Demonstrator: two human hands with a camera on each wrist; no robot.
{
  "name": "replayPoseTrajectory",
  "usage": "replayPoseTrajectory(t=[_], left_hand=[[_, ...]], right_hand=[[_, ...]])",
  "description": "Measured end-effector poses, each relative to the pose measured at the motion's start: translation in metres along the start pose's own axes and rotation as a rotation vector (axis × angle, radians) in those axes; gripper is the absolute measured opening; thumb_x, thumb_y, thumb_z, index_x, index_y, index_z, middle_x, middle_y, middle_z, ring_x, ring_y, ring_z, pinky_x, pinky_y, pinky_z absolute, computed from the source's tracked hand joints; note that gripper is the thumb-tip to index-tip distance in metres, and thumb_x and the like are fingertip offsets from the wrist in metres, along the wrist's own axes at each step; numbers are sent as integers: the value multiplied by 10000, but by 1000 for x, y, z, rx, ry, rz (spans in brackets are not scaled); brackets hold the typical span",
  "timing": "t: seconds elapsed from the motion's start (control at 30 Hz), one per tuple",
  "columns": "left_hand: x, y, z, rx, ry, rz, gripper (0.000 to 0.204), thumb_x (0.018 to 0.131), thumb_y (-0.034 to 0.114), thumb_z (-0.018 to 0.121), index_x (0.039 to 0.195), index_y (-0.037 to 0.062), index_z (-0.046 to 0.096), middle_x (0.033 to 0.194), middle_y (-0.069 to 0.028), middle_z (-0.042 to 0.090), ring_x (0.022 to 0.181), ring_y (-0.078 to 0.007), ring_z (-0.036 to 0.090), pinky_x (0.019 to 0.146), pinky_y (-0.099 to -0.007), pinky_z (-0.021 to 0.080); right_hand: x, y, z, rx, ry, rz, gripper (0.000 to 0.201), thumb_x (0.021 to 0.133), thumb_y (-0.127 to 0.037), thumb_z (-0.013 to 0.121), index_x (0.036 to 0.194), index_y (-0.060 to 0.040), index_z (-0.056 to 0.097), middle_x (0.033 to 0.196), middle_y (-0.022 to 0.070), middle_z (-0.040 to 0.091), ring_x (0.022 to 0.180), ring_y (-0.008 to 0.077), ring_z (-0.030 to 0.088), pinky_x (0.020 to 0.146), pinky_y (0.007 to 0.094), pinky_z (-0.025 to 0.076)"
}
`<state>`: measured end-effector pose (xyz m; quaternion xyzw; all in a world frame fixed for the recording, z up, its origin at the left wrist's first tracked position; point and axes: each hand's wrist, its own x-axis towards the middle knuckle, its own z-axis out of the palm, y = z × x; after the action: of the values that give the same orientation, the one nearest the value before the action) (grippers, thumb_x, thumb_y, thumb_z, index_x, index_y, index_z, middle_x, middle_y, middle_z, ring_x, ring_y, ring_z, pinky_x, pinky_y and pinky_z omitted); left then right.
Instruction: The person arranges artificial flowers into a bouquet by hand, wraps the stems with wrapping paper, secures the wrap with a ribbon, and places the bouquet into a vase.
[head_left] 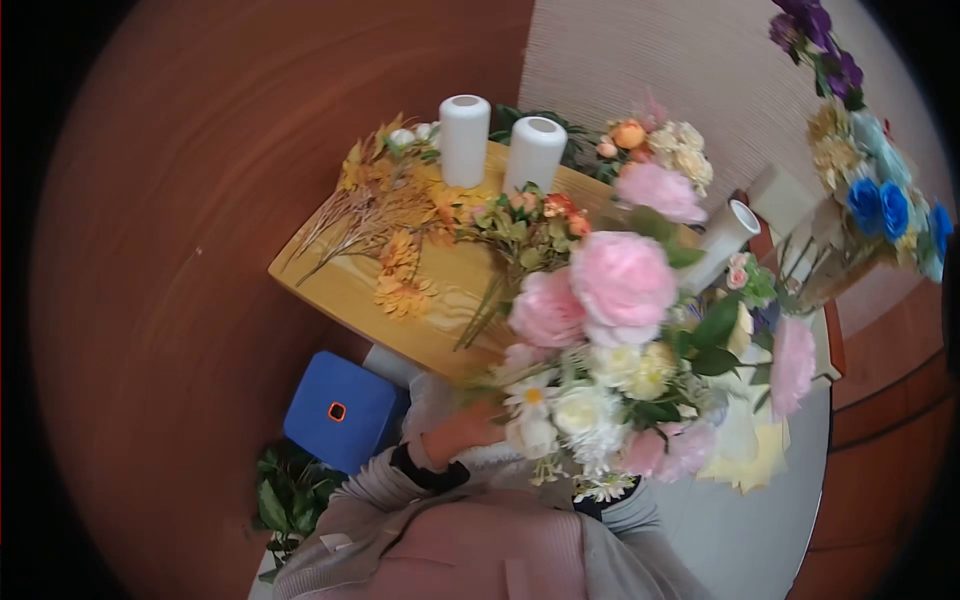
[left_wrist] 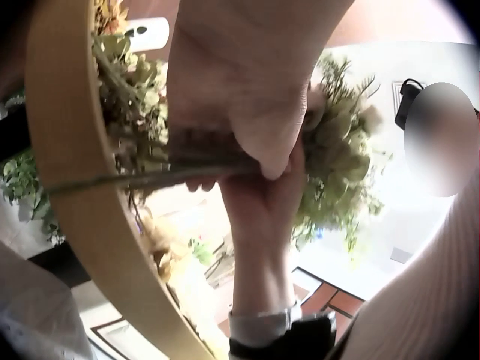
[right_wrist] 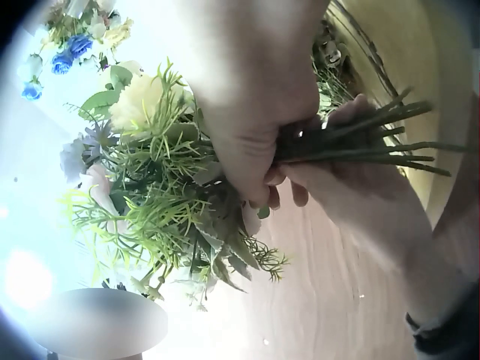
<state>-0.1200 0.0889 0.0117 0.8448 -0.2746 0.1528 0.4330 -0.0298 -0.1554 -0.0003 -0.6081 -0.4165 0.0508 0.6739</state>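
Observation:
A bouquet of artificial flowers [head_left: 622,288], with large pink blooms, white daisies and cream flowers, is held in front of the body. Both hands meet at its bundled stems [right_wrist: 360,142]. My left hand [head_left: 465,432] grips the lower stems, its thumb along them in the right wrist view. Closer to the blooms, my right hand [right_wrist: 259,97] has its fingers wrapped round the same bundle; in the head view the flowers hide it. Cut stem ends stick out past the left hand. Green sprigs [right_wrist: 157,202] and leaves spread out beyond the right hand.
On the wooden table [head_left: 330,285] lie yellow-orange flower stems [head_left: 400,265] and a red-orange spray [head_left: 530,225]. Two white vases [head_left: 464,140] stand at its back, with another white vase [head_left: 725,235] leaning at right. Blue roses [head_left: 880,208] rise further right; a blue stool [head_left: 345,410] is lower left.

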Motion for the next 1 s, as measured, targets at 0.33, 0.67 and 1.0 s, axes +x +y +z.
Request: replayPoseTrajectory(t=[0.33, 0.67, 1.0], left_hand=[[1, -138, -208, 538, 803, -582, 182, 852, 128, 533, 920, -4, 637, 885, -196, 623, 825, -338, 592, 729, -376, 465], [103, -271, -282, 699, 507, -709, 250, 791, 226, 603, 875, -8, 634, 889, -194, 629, 864, -367, 586, 733, -419, 467], [113, -374, -304, 524, 764, -662, 240, 853, 228, 576, 939, 17, 502, 801, -152, 595, 674, -308, 582, 620, -396, 474]], right_hand=[[-3, 17, -10, 20, -87, 21, 325, 856, -158, 491, 1160, -46, 466, 1120, 125, 534, 1005, 294, 532, 853, 336, 450], [-30, 24, -20, -52, -36, 10, 319, 851, -156, 497, 1149, -43, 475, 1111, 126, 540, 1001, 297, 536, 851, 337, 450], [-32, 25, -27, -112, 34, 12, 312, 847, -153, 502, 1137, -40, 485, 1101, 127, 547, 996, 300, 539, 849, 338, 451]])
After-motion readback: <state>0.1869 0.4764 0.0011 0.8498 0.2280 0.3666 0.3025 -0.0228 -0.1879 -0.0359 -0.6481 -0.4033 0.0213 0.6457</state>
